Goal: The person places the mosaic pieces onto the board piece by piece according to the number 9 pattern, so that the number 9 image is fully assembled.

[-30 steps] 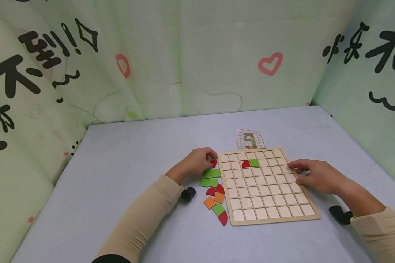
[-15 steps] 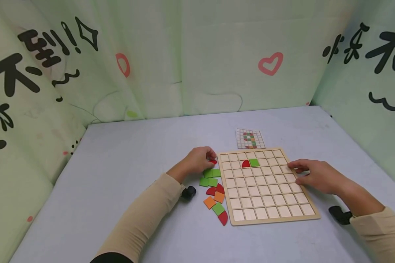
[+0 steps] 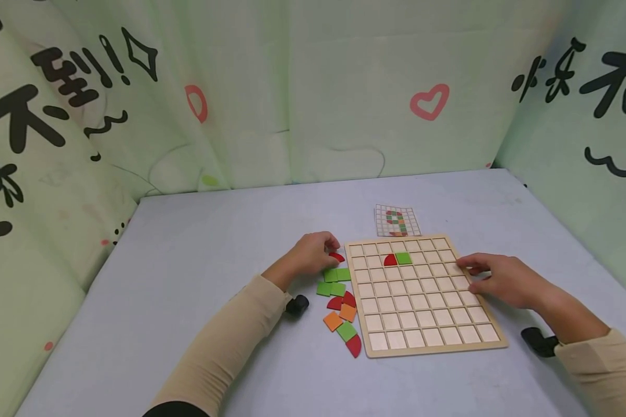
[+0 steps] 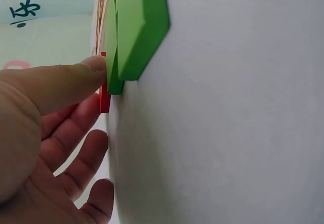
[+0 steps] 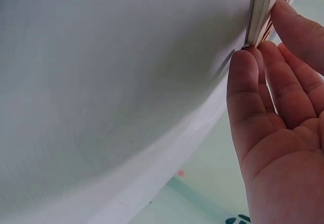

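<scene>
In the head view, my left hand [image 3: 317, 253] is at the upper left corner of the wooden grid board [image 3: 438, 346], pinching a red quarter-circle tile [image 3: 337, 256] low over the table. The left wrist view has the thumb on this red tile [image 4: 105, 105] and the other fingers bent beyond it. Green square tiles [image 4: 144, 27] lie right beside it. At the board's right edge, my right hand [image 3: 508, 281] holds the rim between thumb and fingers, also visible on the board's edge [image 5: 260, 16] in the right wrist view. On the board sit a red quarter-circle [image 3: 390, 260] and a green square [image 3: 403, 258].
Along the board's left side lie more loose tiles, among them an orange square [image 3: 332, 321], a green square [image 3: 346, 331] and a red quarter-circle [image 3: 353, 346]. A printed pattern card [image 3: 409, 217] lies behind the board. Curtains [image 3: 344, 87] surround the white table [image 3: 214, 231].
The red quarter-circle tile in my left fingers has shifted slightly and turned, showing its rounded side more. My right hand and the board have stayed in place.
</scene>
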Demonstrator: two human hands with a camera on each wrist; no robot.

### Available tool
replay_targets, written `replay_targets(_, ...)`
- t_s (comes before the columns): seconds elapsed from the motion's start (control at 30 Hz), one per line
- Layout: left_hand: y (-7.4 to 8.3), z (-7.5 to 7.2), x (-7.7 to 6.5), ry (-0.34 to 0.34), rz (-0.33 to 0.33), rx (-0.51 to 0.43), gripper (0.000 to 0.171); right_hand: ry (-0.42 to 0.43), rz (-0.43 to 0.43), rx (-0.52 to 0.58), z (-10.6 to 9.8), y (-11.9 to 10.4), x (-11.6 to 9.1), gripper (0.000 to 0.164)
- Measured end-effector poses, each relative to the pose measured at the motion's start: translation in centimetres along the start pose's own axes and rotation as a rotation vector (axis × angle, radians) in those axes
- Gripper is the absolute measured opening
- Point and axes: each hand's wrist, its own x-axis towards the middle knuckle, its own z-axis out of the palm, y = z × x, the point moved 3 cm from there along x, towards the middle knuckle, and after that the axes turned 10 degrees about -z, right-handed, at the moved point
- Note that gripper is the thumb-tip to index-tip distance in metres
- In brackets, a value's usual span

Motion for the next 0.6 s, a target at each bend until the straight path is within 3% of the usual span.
replay_targets(0.27, 0.11, -0.14, -0.05, -0.003, -0.007, -0.005, 0.025, 0.005, -0.001, -0.003, -0.06, -0.03, 0.03, 0.050)
replay_targets(0.6, 0.21, -0.18, -0.13, -0.003, 0.031, 0.057, 0.027, 0.003, -0.012, -0.009, -0.08, -0.02, -0.04, 0.049)
